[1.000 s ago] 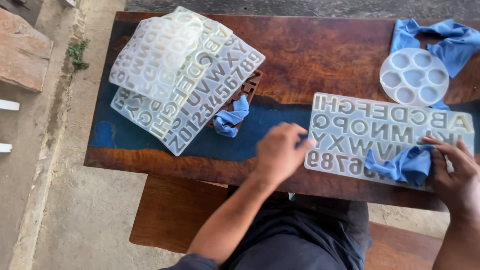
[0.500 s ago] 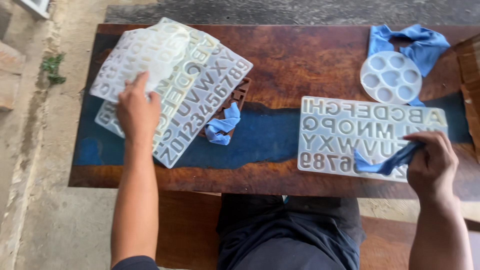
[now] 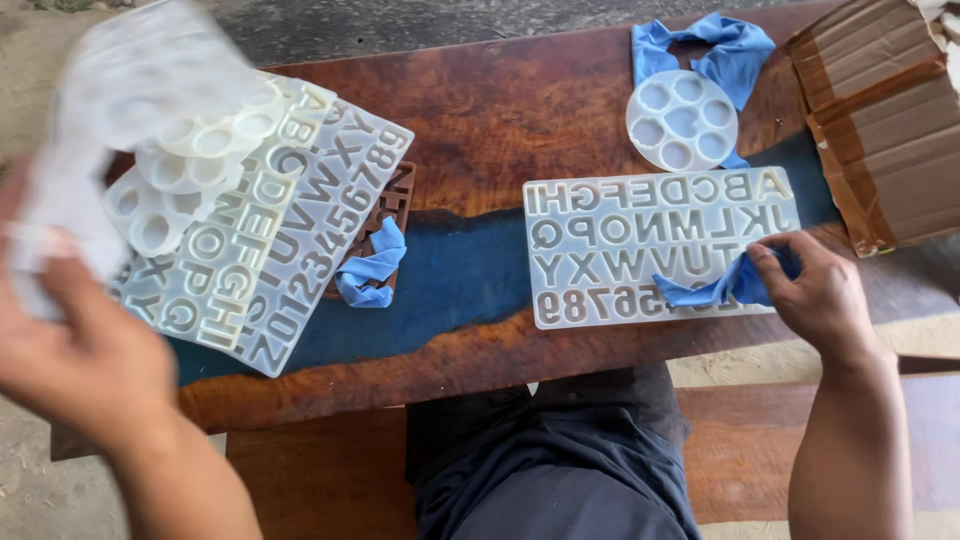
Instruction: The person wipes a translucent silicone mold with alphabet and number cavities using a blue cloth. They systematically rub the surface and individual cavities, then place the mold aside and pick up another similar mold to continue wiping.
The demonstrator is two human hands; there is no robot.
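My left hand [image 3: 85, 350] is raised at the left and grips a translucent white mould sheet [image 3: 130, 110], blurred and lifted above a stack of alphabet moulds [image 3: 290, 230]. Round-cell moulds [image 3: 170, 190] lie on top of that stack. My right hand [image 3: 820, 295] pinches a blue cloth [image 3: 715, 285] on the lower right of a flat translucent alphabet mould [image 3: 650, 240] lying on the brown and blue wooden table [image 3: 470, 130].
A round white mould with several cells [image 3: 682, 120] lies on another blue cloth [image 3: 720, 45] at the back. A small brown mould [image 3: 395, 190] and a crumpled blue cloth [image 3: 370, 270] lie mid-table. Cardboard [image 3: 880, 120] sits at the right edge. A wooden bench [image 3: 330, 470] is below.
My left hand went from the table's front to the stack at the left and has lifted a mould sheet off it. My right hand stays on the blue cloth.
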